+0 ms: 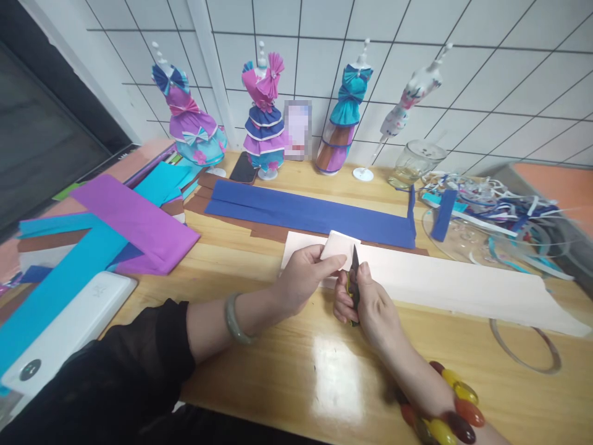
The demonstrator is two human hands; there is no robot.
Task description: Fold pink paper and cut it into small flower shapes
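Observation:
Between the thumb and fingers of my left hand (306, 275) is a small folded piece of pale pink fabric (340, 245). My right hand (370, 303) grips a pair of small scissors (354, 278), black with some yellow, blades pointing up beside the folded piece's right edge. Whether the blades touch the fabric I cannot tell. Under and behind both hands lies a long pale pink strip (454, 278), stretching to the right. Beyond it a dark blue strip (306, 210) rests on brown fabric (269, 232).
Dressed mini mannequins (264, 123) and a bare one (407, 99) stand along the tiled wall. At left are purple fabric (143, 228) and a white power bank (69, 327). Scraps (491, 198), a glass jar (417, 162) and a clear ring (525, 355) lie right.

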